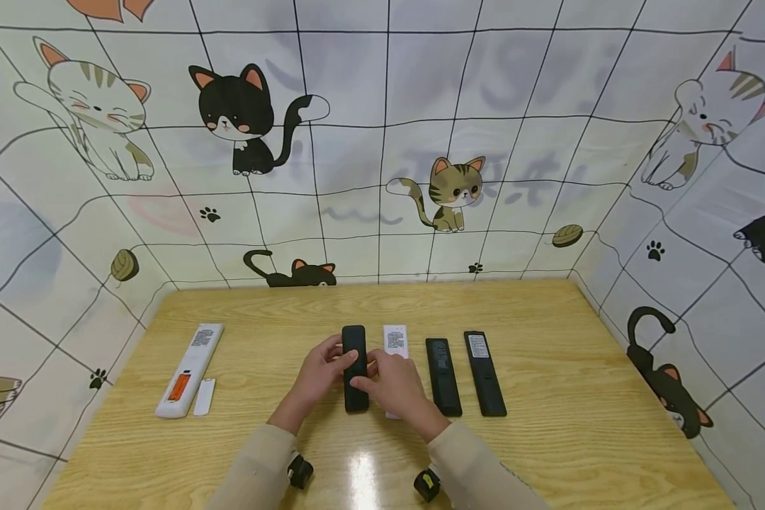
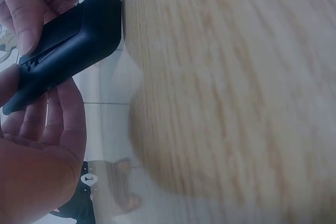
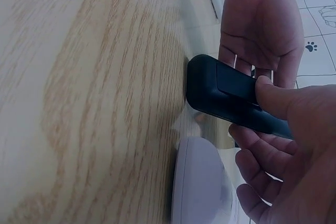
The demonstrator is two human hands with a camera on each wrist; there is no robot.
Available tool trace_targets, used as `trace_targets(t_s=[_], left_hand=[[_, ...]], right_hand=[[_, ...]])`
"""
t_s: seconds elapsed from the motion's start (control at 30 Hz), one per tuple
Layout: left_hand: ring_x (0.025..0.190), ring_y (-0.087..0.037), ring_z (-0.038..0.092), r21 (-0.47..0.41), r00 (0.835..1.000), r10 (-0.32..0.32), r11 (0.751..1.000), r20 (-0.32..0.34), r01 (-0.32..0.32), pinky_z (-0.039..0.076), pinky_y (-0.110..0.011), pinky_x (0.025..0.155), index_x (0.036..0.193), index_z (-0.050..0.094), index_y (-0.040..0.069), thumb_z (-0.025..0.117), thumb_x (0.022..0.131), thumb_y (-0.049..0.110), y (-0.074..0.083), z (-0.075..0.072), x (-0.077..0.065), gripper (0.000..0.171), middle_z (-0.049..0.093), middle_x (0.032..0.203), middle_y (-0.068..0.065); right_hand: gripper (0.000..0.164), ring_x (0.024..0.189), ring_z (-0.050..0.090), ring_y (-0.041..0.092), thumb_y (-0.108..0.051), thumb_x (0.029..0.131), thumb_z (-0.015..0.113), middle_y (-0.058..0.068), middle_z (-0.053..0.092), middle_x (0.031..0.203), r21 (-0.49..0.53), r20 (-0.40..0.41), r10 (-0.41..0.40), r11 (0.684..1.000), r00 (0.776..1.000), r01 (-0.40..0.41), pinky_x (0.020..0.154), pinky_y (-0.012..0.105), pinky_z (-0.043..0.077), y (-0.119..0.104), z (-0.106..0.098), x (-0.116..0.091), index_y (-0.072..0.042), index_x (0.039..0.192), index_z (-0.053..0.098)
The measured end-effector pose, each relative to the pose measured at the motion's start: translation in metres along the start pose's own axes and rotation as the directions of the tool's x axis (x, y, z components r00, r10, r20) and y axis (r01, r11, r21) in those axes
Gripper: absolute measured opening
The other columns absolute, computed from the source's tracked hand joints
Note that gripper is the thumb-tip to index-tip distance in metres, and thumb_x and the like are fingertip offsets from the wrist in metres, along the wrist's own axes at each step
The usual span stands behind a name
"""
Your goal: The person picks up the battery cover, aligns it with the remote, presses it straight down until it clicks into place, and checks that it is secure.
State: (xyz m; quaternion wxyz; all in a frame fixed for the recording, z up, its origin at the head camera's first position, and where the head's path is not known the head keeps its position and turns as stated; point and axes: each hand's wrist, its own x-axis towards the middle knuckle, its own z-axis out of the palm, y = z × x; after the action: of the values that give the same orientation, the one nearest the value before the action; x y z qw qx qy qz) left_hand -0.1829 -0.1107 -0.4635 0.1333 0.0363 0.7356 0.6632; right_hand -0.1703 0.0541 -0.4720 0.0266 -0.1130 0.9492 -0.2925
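Both hands hold a black remote control (image 1: 355, 397) with its back side up. My left hand (image 1: 316, 373) grips its left side, thumb on top and fingers beneath. The right hand (image 1: 398, 386) pinches the other side, its thumb lying on the battery cover (image 3: 236, 82). Along the cover's edge a gap shows in the left wrist view, where the remote (image 2: 97, 35) tilts with its rounded end near the table. A white remote control (image 1: 395, 340) lies just right of the held one, partly hidden by the right hand.
Two black remotes, one narrower (image 1: 443, 375) and one with a white label (image 1: 486, 375), lie to the right. At left is a white remote (image 1: 191, 361) with an orange battery (image 1: 180, 387) in its uncovered slot, its white cover (image 1: 204, 397) beside it. Cat-patterned cloth walls surround the wooden table (image 1: 580, 425).
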Motion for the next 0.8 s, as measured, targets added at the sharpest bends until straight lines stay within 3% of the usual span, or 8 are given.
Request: trace_targets(t_s=[0.33, 0.6, 0.8], left_hand=[[0.089, -0.025, 0.062, 0.015, 1.0, 0.012, 1.0, 0.004, -0.013, 0.051, -0.043, 0.078, 0.129, 0.049, 0.011, 0.058, 0.09, 0.019, 0.001, 0.002, 0.0, 0.041, 0.062, 0.107, -0.018], [0.086, -0.02, 0.063, 0.008, 0.999, 0.009, 1.0, -0.05, -0.009, 0.053, -0.037, 0.073, 0.128, 0.052, 0.018, 0.062, 0.087, 0.025, -0.023, 0.0, 0.013, 0.042, 0.064, 0.106, -0.013], [0.086, -0.02, 0.065, 0.008, 0.997, 0.043, 0.999, -0.057, -0.042, 0.054, -0.036, 0.073, 0.126, 0.053, 0.021, 0.063, 0.086, 0.029, -0.026, 0.002, 0.013, 0.041, 0.063, 0.105, -0.013]], right_hand=[[0.04, 0.069, 0.056, 0.007, -0.045, 0.077, 0.069, -0.009, 0.064, 0.077, 0.003, -0.008, 0.019, 1.0, 1.0, -0.019, 0.074, 0.035, 0.041, 0.002, 0.001, 0.001, -0.016, 0.104, 0.061], [0.042, 0.069, 0.056, 0.007, -0.045, 0.078, 0.068, -0.009, 0.064, 0.077, -0.01, -0.013, 0.011, 1.0, 1.0, -0.011, 0.073, 0.034, 0.041, 0.0, 0.003, 0.001, -0.016, 0.107, 0.061], [0.037, 0.064, 0.052, 0.005, -0.047, 0.077, 0.068, -0.012, 0.06, 0.073, -0.044, -0.041, -0.004, 0.999, 0.999, 0.002, 0.065, 0.028, 0.037, -0.002, 0.002, 0.001, -0.018, 0.1, 0.06]])
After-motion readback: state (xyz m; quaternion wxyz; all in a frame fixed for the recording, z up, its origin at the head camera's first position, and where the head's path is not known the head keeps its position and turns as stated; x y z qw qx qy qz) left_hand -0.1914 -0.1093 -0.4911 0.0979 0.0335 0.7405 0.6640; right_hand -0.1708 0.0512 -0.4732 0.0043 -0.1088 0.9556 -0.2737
